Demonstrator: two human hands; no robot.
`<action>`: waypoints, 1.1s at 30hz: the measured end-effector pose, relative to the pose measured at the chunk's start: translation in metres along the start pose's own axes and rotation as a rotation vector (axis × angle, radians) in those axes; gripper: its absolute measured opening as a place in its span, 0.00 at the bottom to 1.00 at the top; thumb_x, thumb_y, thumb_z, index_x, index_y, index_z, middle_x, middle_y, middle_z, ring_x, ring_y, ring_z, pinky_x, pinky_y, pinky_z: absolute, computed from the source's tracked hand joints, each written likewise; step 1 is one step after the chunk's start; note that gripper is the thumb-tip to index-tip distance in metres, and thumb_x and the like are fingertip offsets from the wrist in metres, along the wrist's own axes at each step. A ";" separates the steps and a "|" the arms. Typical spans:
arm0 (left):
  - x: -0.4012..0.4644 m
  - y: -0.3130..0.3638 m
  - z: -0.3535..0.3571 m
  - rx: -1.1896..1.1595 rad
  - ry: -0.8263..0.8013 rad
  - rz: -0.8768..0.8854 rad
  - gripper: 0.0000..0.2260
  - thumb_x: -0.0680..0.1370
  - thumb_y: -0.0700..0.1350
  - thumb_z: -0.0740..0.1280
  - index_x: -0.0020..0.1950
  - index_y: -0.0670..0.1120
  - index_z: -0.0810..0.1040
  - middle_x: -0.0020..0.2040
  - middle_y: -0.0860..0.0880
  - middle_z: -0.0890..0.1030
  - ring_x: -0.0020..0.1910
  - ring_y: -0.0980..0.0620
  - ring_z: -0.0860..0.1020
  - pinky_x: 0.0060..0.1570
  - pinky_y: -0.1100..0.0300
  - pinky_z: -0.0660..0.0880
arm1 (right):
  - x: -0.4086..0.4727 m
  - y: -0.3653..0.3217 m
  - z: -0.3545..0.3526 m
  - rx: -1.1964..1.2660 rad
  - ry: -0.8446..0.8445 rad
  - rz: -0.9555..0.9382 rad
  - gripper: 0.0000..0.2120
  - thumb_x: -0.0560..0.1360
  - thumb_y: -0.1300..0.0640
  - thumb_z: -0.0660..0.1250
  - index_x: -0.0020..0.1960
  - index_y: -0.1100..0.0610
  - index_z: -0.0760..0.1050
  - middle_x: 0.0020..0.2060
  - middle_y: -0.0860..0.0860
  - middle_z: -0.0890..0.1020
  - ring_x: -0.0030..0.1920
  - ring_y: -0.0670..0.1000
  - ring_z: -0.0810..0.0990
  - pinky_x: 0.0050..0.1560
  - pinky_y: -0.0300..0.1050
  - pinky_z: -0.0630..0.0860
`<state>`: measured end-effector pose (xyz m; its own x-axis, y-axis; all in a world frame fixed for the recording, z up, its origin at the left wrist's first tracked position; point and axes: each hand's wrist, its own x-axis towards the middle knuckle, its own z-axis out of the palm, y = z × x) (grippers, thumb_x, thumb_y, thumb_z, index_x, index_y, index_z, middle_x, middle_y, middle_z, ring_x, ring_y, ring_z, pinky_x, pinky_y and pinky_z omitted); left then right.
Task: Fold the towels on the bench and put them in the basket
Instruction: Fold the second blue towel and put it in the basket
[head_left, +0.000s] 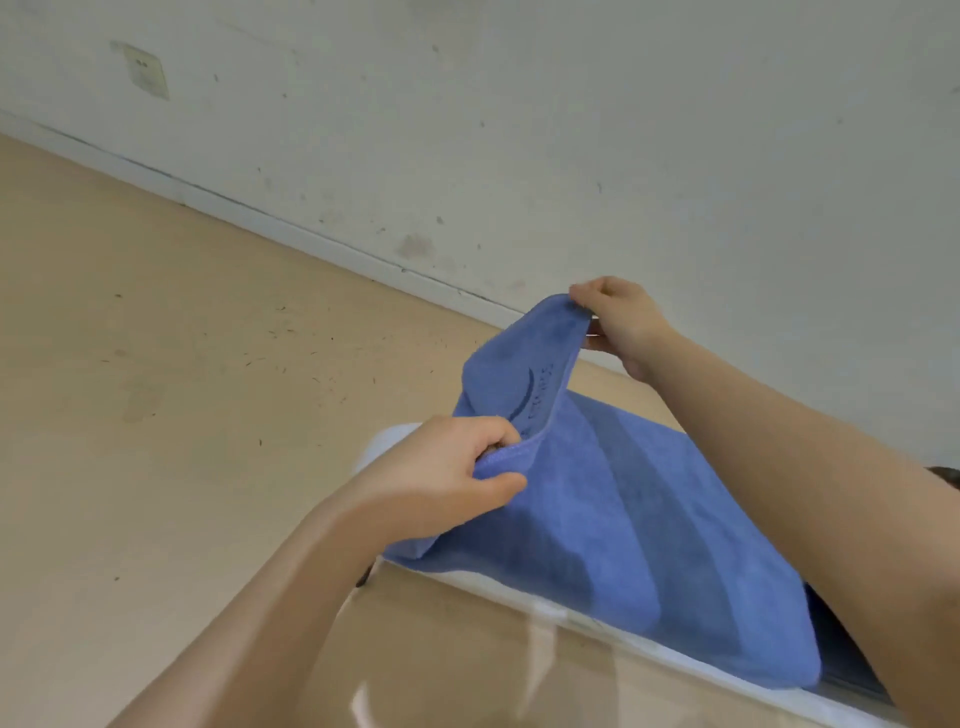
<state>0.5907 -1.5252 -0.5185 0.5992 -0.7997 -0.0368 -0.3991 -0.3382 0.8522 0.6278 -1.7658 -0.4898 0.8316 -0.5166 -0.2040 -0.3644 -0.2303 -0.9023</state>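
Soft, fuzzy blue towel, top hem pinched between left hand and right hand, folds draping.

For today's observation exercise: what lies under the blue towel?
Under the blue towel only the bench's pale edge shows. Both the left hand and right hand grip it; anything beneath is covered.

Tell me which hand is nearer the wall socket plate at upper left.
Left. The left hand pinches the blue towel's near edge, toward the socket plate's side. The right hand grips the towel's raised far corner, farther right, close to the wall's skirting.
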 end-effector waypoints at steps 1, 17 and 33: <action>0.005 0.012 0.011 0.036 -0.021 0.009 0.02 0.75 0.43 0.63 0.44 0.46 0.73 0.31 0.55 0.70 0.29 0.59 0.66 0.31 0.67 0.62 | -0.007 0.009 -0.022 -0.062 0.004 0.005 0.09 0.77 0.62 0.62 0.38 0.54 0.69 0.35 0.50 0.73 0.33 0.48 0.74 0.31 0.35 0.76; 0.054 0.111 0.222 0.173 -0.253 0.071 0.04 0.75 0.40 0.61 0.49 0.45 0.69 0.36 0.50 0.71 0.31 0.52 0.66 0.37 0.54 0.69 | -0.063 0.142 -0.204 -0.145 0.268 0.186 0.22 0.75 0.73 0.50 0.64 0.62 0.71 0.48 0.58 0.76 0.44 0.54 0.74 0.37 0.42 0.72; 0.150 0.075 0.222 0.319 -0.008 -0.075 0.12 0.80 0.42 0.54 0.54 0.43 0.76 0.54 0.45 0.79 0.56 0.44 0.75 0.56 0.51 0.72 | -0.038 0.215 -0.209 -0.217 0.457 0.304 0.13 0.76 0.65 0.58 0.34 0.62 0.72 0.31 0.60 0.72 0.33 0.56 0.71 0.35 0.48 0.68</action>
<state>0.4968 -1.7809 -0.5757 0.6307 -0.7698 -0.0984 -0.5520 -0.5340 0.6404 0.4303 -1.9679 -0.5968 0.4290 -0.8778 -0.2130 -0.6757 -0.1554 -0.7206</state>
